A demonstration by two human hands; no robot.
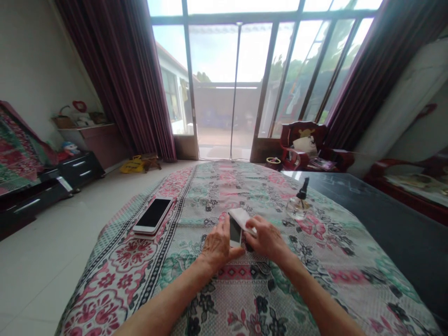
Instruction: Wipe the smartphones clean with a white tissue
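A smartphone (235, 234) with a dark screen and white border lies on the patterned tablecloth in front of me. My left hand (217, 242) grips it, fingers along its left edge and thumb by its bottom end. Pinched in my right hand (264, 237) is a white wipe or cloth (239, 214), which covers the upper right part of the screen. Whether it is paper or fabric I cannot tell. To the left, a larger white smartphone (154, 215) rests face up, with something flat under it. A clear glass bottle with a black pump top (303, 191) stands upright to the right.
The floral tablecloth (196, 289) drapes over the table edges. A dark flat surface (378, 214) adjoins on the right, near a red wooden chair (294, 156). Beyond are glass doors (217, 93); a black drawer cabinet (82, 170) and yellow bag (133, 164) are at left.
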